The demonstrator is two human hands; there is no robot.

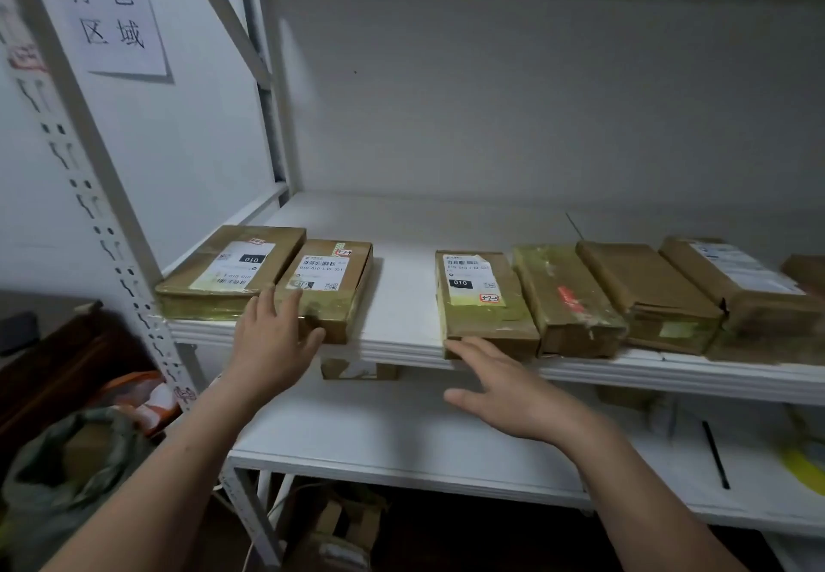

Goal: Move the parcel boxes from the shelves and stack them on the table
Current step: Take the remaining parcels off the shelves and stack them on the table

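Left hand [272,344] spread, touching second box [328,290]; right hand [504,388] open, empty, near third box [484,304].

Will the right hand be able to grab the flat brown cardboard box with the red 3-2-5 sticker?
Probably yes. The open right hand is right at the front edge of that flat brown cardboard box, and bare white shelf beside it leaves room.
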